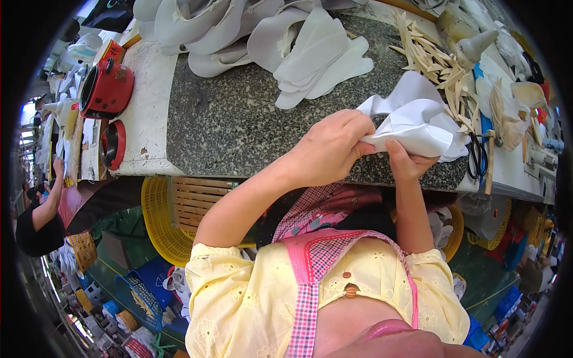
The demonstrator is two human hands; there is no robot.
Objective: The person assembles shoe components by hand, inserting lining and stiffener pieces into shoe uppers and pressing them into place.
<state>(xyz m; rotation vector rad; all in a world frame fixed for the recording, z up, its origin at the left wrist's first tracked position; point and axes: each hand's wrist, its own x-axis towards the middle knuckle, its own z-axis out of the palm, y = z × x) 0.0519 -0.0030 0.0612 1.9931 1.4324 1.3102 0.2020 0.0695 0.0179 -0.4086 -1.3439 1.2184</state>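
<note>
Head view: a white fabric piece (418,128) is pinched shut between the fingers of the left hand (328,149) and the right hand (406,162), over the near edge of the granite surface (239,119). It is judged light, limp and best gripped by its folded edge. Both forearms are raised, wrists bent inward.

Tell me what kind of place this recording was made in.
Probably a small factory or workshop, perhaps for shoe parts. Both hands, left hand and right hand, work a white fabric piece at a granite-topped bench, with stacked white cut pieces, a heap of pale sticks and yellow plastic baskets below.
</note>
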